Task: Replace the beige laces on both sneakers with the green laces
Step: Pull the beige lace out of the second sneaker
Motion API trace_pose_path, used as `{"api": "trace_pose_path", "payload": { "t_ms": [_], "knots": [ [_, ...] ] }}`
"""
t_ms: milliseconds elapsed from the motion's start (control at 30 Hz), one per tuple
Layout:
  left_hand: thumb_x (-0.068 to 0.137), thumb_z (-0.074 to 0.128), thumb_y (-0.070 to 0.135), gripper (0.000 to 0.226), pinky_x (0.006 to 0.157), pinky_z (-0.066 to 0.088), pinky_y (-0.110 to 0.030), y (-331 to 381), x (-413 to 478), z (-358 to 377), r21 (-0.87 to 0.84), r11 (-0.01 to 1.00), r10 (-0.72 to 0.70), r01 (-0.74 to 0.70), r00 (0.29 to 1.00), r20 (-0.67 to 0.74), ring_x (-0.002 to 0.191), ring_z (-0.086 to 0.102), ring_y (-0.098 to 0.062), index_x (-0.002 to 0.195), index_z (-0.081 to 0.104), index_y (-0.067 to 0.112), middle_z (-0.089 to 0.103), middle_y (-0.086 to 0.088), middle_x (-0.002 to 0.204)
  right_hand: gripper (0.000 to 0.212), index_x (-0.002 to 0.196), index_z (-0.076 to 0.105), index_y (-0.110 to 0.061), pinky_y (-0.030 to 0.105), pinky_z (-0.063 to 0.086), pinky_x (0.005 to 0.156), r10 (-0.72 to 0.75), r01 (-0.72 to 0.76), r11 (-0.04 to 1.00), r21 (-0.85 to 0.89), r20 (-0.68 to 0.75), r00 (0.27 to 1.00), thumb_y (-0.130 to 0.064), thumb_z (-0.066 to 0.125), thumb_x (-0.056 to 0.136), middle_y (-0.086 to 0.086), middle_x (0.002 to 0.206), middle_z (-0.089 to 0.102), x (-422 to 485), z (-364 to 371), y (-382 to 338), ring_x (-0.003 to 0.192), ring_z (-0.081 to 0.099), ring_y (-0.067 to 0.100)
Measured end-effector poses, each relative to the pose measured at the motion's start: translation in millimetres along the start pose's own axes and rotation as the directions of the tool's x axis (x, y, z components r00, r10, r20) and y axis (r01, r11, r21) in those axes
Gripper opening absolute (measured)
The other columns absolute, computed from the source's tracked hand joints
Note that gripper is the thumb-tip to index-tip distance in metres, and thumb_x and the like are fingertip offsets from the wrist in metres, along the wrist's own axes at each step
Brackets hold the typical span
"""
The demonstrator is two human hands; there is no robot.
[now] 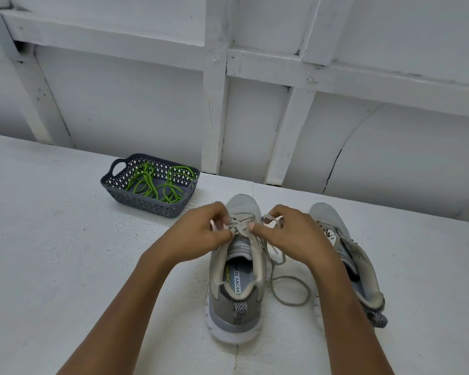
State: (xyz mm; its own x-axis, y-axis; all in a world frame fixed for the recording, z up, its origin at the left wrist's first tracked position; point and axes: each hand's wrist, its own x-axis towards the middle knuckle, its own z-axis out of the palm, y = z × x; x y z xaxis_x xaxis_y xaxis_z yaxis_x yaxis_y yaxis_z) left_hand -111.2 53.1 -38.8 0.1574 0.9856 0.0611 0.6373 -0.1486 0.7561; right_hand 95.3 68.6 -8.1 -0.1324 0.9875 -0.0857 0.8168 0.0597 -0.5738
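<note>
Over the near sneaker [236, 280], both hands [201, 236] [295, 234] grip, pinching its beige lace [241, 226].

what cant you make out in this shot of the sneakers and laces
Head view only:
- Right sneaker: its lacing and tongue are hidden behind the right hand.
- Insole print in the left sneaker: cut off by the collar.
- Green laces in the basket: tangled, count unclear.
- Left hand: curled fingers hide what they pinch.

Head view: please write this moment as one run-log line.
stage: unlacing | left hand, right hand: pulling beige lace on near sneaker | green laces: in basket
</note>
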Motion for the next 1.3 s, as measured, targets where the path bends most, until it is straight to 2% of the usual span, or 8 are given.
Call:
{"api": "trace_pose_path", "payload": {
  "t_ms": [200,333,433,533,667,833,1000,1300],
  "knots": [
    [0.085,0.068,0.035,0.016,0.083,0.046,-0.031,9.0,10.0,10.9,0.268,0.937,0.226,-0.225,0.974,0.027,0.106,0.048,-0.010,0.100,0.068,0.029,0.055,0.008,0.110,0.050,0.096,0.056,-0.026,0.033,0.049,0.076,-0.029,0.033,0.999,0.040,-0.101,0.994,-0.063,0.076,0.070,-0.013,0.093,0.059,-6.2,4.1,2.5,0.087,0.056,0.007],
    [0.086,0.068,0.029,0.008,0.084,0.044,-0.036,13.6,15.3,19.1,0.356,0.890,0.293,-0.286,0.956,0.036,0.106,0.048,-0.017,0.092,0.070,0.024,0.057,0.004,0.109,0.029,0.073,0.065,-0.022,0.026,0.045,0.061,-0.044,0.047,0.998,0.028,-0.099,0.994,-0.050,0.073,0.079,-0.009,0.067,0.064,-10.6,4.5,1.0,0.066,0.056,0.004],
    [0.085,0.063,0.028,0.010,0.081,0.045,-0.038,14.5,15.9,20.9,0.373,0.865,0.355,-0.337,0.935,0.022,0.100,0.051,-0.021,0.084,0.068,0.019,0.061,0.001,0.103,0.034,0.063,0.069,-0.016,0.023,0.041,0.053,-0.057,0.060,0.998,0.034,-0.084,0.995,-0.042,0.069,0.084,-0.004,0.057,0.064,-11.9,7.3,-0.6,0.055,0.054,0.006],
    [0.081,0.056,0.029,0.016,0.075,0.048,-0.042,11.8,14.8,16.2,0.403,0.874,0.359,-0.272,0.920,-0.156,0.089,0.055,-0.023,0.077,0.063,0.015,0.063,-0.001,0.091,0.032,0.063,0.070,-0.012,0.023,0.039,0.051,-0.055,0.058,0.998,0.034,-0.071,0.996,-0.036,0.067,0.085,0.000,0.056,0.064,-9.6,6.9,0.0,0.050,0.050,0.006],
    [0.079,0.057,0.027,0.013,0.071,0.044,-0.036,-1.0,17.8,-0.8,0.332,0.942,0.196,-0.056,0.893,-0.405,0.085,0.053,-0.022,0.079,0.058,0.014,0.059,-0.001,0.088,0.033,0.067,0.070,-0.002,0.023,0.038,0.054,-0.011,0.004,0.982,0.190,0.037,0.999,-0.028,0.065,0.087,0.013,0.060,0.062,-4.9,5.1,9.7,0.053,0.047,0.007],
    [0.075,0.057,0.010,0.037,0.088,0.043,-0.036,3.9,13.2,2.7,0.233,0.950,0.254,-0.209,0.949,-0.186,0.107,0.051,-0.017,0.108,0.066,0.022,0.059,0.003,0.116,0.030,0.064,0.072,-0.008,0.012,0.038,0.049,0.016,-0.061,0.940,0.334,0.137,0.990,-0.018,0.065,0.091,-0.001,0.056,0.064,-0.9,2.8,16.4,0.055,0.057,0.007],
    [0.083,0.054,0.039,0.024,0.095,0.035,-0.039,21.9,16.1,18.2,0.388,0.880,0.284,-0.275,0.958,0.036,0.119,0.045,-0.015,0.099,0.070,0.032,0.057,0.009,0.119,0.030,0.065,0.070,-0.010,0.009,0.037,0.046,0.034,-0.100,0.932,0.348,0.191,0.981,-0.018,0.064,0.093,-0.001,0.058,0.064,1.1,-0.6,17.7,0.052,0.056,0.005],
    [0.092,0.061,0.039,0.030,0.096,0.029,-0.036,27.8,22.8,30.4,0.449,0.846,0.289,-0.288,0.955,0.067,0.124,0.040,-0.012,0.122,0.058,0.037,0.051,0.012,0.128,0.029,0.073,0.071,-0.003,0.008,0.036,0.046,0.040,-0.102,0.939,0.330,0.190,0.981,-0.015,0.058,0.096,0.003,0.064,0.064,-3.9,-1.8,21.7,0.056,0.056,0.007]
  ]
}}
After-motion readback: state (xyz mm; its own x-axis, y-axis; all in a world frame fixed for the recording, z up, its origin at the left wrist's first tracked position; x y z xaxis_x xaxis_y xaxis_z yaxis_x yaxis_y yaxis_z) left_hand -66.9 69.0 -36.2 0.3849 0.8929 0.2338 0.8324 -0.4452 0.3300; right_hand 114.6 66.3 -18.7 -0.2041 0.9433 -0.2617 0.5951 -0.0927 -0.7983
